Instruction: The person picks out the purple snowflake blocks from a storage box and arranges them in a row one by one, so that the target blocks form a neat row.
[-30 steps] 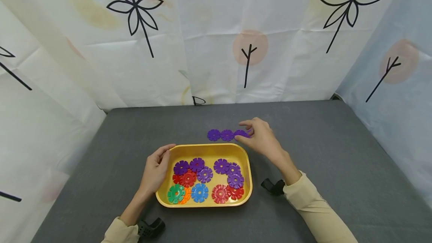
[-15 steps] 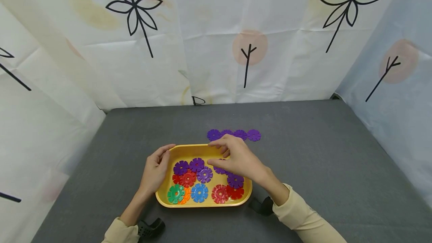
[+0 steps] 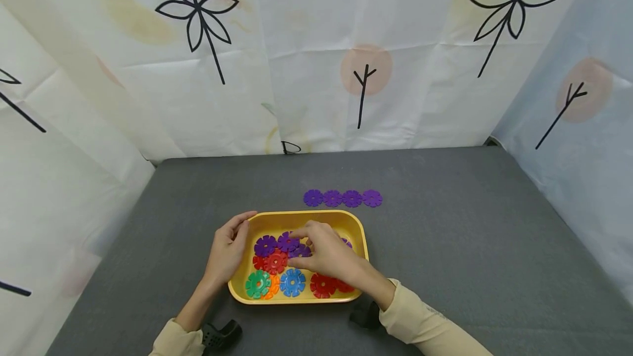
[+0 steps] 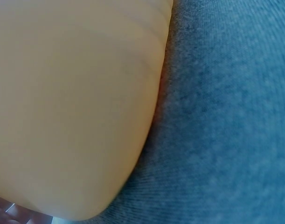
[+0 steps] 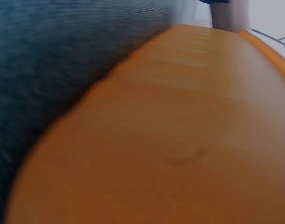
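Note:
In the head view a yellow tray [image 3: 301, 300] holds flower-shaped plastic discs. My left hand [image 3: 226, 251] grips its left rim at the far corner, fingers along the edge. My right hand [image 3: 323, 251] hovers over the tray's middle, thumb and forefinger apart around a purple disc [image 3: 299, 251], with nothing visibly pinched. Another purple disc [image 3: 287, 242] lies just left of its fingertips. Some purple discs on the right are mostly hidden beneath this hand. Beyond the tray, several purple discs [image 3: 333, 198] form a straight row. Both wrist views are filled largely by the tray's wall [image 4: 77, 107].
Also inside the tray are red discs [image 3: 275, 262], a green disc [image 3: 257, 283], an orange disc [image 3: 272, 287] and a blue disc [image 3: 292, 282]. A grey cloth-covered table [image 3: 470, 235] lies beneath, backed by a printed white curtain [image 3: 306, 70].
My right hand let go of a purple disc at the row's right end, then came back left and toward me, over the tray. My left hand stayed put.

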Motion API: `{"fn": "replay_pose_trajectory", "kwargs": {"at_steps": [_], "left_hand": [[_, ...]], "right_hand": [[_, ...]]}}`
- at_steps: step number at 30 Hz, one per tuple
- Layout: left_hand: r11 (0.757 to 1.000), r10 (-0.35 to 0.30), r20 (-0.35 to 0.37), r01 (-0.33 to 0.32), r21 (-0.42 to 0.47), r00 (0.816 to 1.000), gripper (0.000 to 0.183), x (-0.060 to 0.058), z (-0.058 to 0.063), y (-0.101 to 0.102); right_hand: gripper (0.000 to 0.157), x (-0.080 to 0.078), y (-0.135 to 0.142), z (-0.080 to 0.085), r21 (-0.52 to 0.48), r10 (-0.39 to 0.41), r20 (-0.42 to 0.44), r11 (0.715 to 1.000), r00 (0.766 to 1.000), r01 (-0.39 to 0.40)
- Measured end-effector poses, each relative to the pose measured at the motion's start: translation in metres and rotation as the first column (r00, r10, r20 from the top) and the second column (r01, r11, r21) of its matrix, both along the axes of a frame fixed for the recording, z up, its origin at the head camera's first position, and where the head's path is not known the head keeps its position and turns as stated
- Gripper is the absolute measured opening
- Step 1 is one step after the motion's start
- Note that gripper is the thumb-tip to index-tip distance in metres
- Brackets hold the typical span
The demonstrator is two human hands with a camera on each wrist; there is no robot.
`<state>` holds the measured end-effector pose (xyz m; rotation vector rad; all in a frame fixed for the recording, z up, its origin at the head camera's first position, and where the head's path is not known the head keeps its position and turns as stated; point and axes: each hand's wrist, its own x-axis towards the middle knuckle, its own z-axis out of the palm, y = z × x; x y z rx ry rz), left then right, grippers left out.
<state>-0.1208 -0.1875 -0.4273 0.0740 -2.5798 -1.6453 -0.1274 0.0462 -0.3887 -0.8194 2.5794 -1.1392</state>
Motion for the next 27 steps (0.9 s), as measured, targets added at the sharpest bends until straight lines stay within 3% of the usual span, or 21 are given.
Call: {"fn": "replay_pose_trajectory", "kwargs": {"at_steps": [8, 20, 27], "left_hand": [[1.0, 0.006, -0.006, -0.006, 0.003, 1.0, 0.034, 0.001, 0.001, 0.001], [1.0, 0.004, -0.009, -0.004, -0.004, 1.0, 0.035, 0.001, 0.001, 0.0], [1.0, 0.003, -0.002, -0.003, -0.002, 1.0, 0.036, 0.002, 0.001, 0.0]], "right_hand": [[0.042, -0.002, -0.005, -0.016, 0.128, 0.018, -0.031, 0.992, 0.999, -0.014], [0.053, -0.003, -0.006, -0.016, 0.19, -0.004, -0.026, 0.982, 1.0, 0.009], [0.052, 0.0, -0.006, -0.014, 0.204, -0.03, 0.001, 0.979, 1.0, 0.029]]}}
